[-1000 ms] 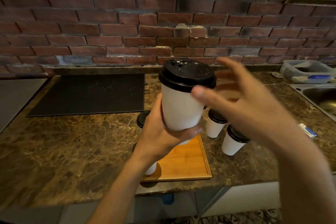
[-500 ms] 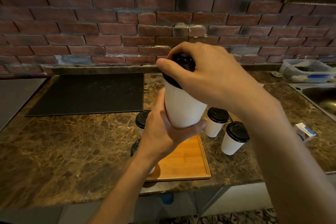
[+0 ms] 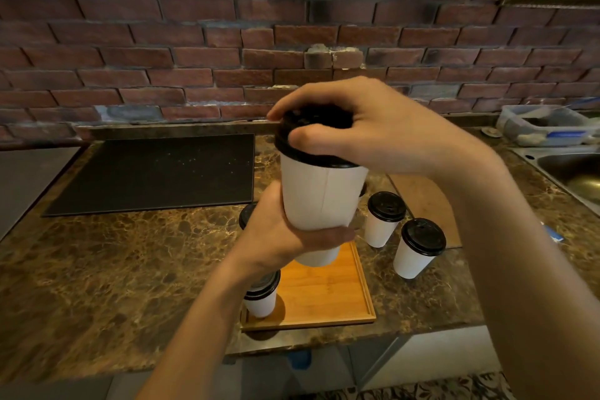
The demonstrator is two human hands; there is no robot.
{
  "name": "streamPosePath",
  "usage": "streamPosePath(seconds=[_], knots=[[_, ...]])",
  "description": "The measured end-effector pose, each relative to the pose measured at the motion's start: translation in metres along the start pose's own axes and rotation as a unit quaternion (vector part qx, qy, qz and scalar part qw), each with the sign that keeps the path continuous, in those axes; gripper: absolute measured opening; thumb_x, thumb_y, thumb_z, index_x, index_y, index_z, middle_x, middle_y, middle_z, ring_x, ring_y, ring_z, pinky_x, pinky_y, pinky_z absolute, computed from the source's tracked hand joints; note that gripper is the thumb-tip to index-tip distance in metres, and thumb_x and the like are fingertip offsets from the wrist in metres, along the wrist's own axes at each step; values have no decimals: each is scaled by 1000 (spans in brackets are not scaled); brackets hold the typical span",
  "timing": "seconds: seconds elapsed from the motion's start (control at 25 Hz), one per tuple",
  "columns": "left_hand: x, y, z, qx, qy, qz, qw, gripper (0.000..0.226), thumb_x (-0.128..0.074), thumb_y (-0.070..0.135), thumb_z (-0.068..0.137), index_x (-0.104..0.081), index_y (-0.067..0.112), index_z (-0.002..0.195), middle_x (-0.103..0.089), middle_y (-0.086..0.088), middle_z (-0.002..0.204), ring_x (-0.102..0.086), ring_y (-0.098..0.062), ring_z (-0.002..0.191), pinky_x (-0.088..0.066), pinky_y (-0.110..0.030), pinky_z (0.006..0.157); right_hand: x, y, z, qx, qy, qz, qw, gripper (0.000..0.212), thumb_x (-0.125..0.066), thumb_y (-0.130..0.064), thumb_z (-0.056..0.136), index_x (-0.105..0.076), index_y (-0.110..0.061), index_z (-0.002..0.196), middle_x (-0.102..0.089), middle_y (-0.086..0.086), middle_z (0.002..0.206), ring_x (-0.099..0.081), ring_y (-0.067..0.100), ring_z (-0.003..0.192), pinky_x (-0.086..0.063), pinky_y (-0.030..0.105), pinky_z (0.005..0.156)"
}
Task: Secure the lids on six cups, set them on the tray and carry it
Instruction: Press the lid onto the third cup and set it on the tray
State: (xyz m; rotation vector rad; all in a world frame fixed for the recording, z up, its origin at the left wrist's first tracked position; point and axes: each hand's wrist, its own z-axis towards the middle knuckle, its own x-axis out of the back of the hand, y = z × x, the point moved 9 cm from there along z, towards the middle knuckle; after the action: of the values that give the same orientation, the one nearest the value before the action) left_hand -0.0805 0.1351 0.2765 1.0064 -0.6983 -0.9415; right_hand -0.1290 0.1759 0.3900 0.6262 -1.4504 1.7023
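White paper cup (image 3: 319, 198) is hovering upright above the wooden tray (image 3: 324, 295), slightly tilted, with nothing under its base. The left hand (image 3: 282, 237) is gripping the cup's lower half, fingers wrapping round its near side. The right hand (image 3: 373, 133) is clasping the black lid (image 3: 311, 153) from above, its thumb lying on the near rim and its fingers curling over the far edge. 1 lidded cup (image 3: 261, 297) is standing on the tray's near-left corner. Another lid (image 3: 246, 216) is peeking out at the tray's far-left end, mostly hidden; whether it is sitting on the tray is unclear. 2 more lidded cups (image 3: 381, 221) (image 3: 415, 250) are standing on the marble counter (image 3: 113, 269) just right of the tray.
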Motion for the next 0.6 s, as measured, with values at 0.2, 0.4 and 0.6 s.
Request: streamPosePath(seconds=[0.2, 0.4, 0.6], knots=[[6, 4, 3, -21, 126, 35, 991, 82, -84, 38, 54, -42, 32, 124, -61, 15, 113, -60, -3, 106, -54, -18, 75, 7, 4, 4, -93, 174, -131, 972, 37, -49, -59, 90, -68, -31, 105, -64, -9, 95, -58, 14, 88, -46, 31, 69], [4, 2, 12, 5, -7, 1, 1000, 75, -85, 17, 55, -51, 18, 122, -68, 10, 108, -67, -9, 98, -55, -19, 72, 13, -15, 2, 69, 29, 37, 997, 18, -63, -30, 93, -69, -27, 109, -64, -16, 107, -59, -2, 101, -47, 11, 78], [4, 5, 14, -18, 68, 38, 997, 77, -89, 25, 54, -45, 31, 117, -62, 28, 105, -61, 6, 98, -51, -8, 67, 5, 12, 9, -109, 117, -134, 978, 36, -49, -60, 90, -66, -34, 109, -63, -10, 99, -56, 12, 86, -46, 30, 70]])
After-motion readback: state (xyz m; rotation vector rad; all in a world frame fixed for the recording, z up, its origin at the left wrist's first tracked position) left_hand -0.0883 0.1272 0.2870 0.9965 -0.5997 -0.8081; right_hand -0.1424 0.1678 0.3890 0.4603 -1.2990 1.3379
